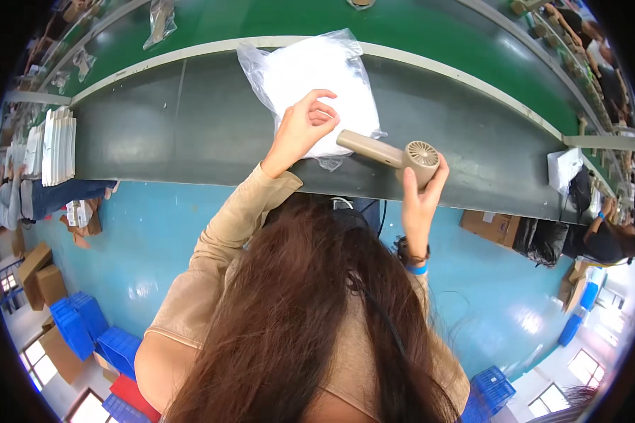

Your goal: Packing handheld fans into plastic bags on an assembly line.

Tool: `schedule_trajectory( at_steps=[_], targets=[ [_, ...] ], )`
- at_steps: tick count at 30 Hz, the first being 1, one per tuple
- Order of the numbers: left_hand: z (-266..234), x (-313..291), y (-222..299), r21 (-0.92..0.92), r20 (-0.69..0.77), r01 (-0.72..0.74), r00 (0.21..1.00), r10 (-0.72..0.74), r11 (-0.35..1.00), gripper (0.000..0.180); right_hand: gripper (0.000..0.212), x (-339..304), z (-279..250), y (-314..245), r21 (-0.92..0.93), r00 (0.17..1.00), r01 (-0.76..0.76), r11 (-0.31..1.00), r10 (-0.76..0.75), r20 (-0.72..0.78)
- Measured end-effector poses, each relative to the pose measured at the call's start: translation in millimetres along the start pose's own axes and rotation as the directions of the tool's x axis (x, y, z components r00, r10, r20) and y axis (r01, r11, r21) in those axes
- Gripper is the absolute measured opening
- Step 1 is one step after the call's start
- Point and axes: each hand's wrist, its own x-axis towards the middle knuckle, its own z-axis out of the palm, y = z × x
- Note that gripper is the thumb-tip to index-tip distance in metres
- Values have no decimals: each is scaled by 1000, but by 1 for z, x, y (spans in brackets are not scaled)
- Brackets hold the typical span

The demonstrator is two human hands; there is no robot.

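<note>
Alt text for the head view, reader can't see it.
The person's right hand holds a beige handheld fan by its round, vented head, handle pointing left, over a dark workbench. The left hand, loosely curled, is over a white plastic-wrapped bundle; a green surface runs beyond.

1 handheld fan, 1 wht plastic bundle, 1 blue wristband, 1 dk-gry workbench.

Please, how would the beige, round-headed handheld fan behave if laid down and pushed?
The beige, round-headed handheld fan will probably stay stiff: its straight handle looks like hard plastic. That rounded handle might roll, though the wider head likely limits this. Thin ribs on the round grille may be fragile.
</note>
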Motion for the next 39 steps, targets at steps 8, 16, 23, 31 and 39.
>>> schedule_trajectory(
  at_steps=[8,16,23,31,39],
  targets=[
    [-1,-6,13,-125,87,71,994,-61,990,36,65,-19,47,-4,-171,974,192,966,-209,-92],
    [-1,-8,27,-415,28,30,999,-20,909,32,65,8,82,-4,-299,781,579,759,-621,-64],
    [-24,9,69,-285,-83,-150,988,131,947,31,61,42,96,-42,-418,757,646,639,-608,239],
    [-47,36,81,118,-91,-277,953,288,954,22,68,105,104,-76,-477,570,822,312,-457,683],
    [-55,94,52,402,-63,-341,916,397,850,16,69,222,106,-99,-279,266,900,335,85,960]
  ],
)
